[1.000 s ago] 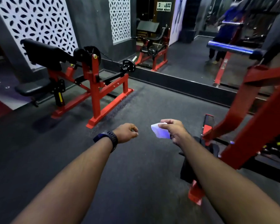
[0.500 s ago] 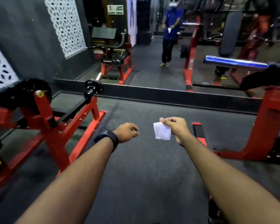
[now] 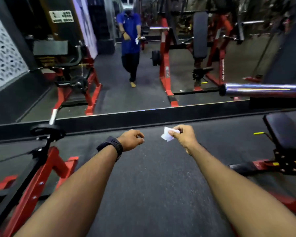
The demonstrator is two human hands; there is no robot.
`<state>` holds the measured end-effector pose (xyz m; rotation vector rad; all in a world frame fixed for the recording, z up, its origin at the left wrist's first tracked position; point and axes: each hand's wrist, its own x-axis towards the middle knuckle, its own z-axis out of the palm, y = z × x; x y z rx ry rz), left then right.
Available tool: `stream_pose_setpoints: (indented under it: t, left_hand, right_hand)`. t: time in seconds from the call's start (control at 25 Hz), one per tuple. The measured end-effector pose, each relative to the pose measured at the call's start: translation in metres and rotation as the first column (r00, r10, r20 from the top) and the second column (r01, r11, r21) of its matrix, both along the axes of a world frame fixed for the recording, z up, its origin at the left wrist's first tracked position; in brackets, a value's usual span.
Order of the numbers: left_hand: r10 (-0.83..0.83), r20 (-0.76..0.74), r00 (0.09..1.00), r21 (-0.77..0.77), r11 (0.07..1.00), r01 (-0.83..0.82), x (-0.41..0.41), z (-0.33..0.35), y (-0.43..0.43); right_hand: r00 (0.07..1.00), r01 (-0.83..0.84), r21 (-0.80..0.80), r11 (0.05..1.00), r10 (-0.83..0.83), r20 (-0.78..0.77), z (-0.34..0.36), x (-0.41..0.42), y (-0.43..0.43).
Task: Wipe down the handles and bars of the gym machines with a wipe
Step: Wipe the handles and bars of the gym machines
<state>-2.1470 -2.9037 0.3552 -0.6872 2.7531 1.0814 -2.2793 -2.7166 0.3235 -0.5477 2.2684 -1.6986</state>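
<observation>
My right hand [image 3: 183, 136] pinches a small white wipe [image 3: 167, 135] in front of me, above the dark rubber floor. My left hand [image 3: 131, 140], with a black watch on the wrist, is held out beside it with fingers curled and nothing in it. A shiny chrome bar [image 3: 263, 89] of a red machine juts in from the right at mid height, well ahead of both hands. A red machine frame [image 3: 41, 173] with a short chrome peg [image 3: 53, 116] stands at my left. Neither hand touches any machine.
A wall mirror [image 3: 143, 65] ahead reflects a person in a blue shirt and several red machines. A black raised ledge [image 3: 143, 117] runs along its base. A black padded bench [image 3: 285, 132] on a red base stands at the right. Dark floor [image 3: 152, 185] lies between the machines.
The view has swung right and moved toward the mirror; the left red machine slid further left and the chrome bar came closer. Both hands kept their pose, with the wipe still pinched.
</observation>
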Motion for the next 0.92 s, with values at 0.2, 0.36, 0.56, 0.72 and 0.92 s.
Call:
stream_pose_setpoints:
  t: [0.2, 0.36, 0.56, 0.72, 0.92]
  left_hand:
    - [-0.178, -0.016, 0.984, -0.029, 0.984, 0.177, -0.157, 0.005, -0.080]
    - [-0.393, -0.026, 0.919, -0.073, 0.918, 0.391, -0.298, -0.002, -0.125]
    - [-0.664, 0.025, 0.747, -0.122, 0.740, 0.661, -0.459, 0.010, -0.150]
    - [-0.770, -0.007, 0.638, -0.116, 0.634, 0.765, -0.573, 0.019, -0.134]
    - [-0.894, -0.025, 0.448, -0.095, 0.449, 0.889, -0.721, 0.002, -0.075]
  right_hand:
    - [0.967, 0.221, 0.037, 0.974, -0.214, -0.140, 0.010, -0.123, -0.051]
    - [0.876, 0.470, -0.010, 0.883, -0.468, -0.116, -0.004, -0.225, -0.087]
    - [0.693, 0.721, -0.070, 0.690, -0.721, 0.032, -0.003, -0.327, -0.113]
    - [0.491, 0.871, -0.137, 0.472, -0.846, 0.207, 0.014, -0.390, -0.103]
    - [0.306, 0.951, -0.225, 0.212, -0.760, 0.574, 0.005, -0.479, -0.068]
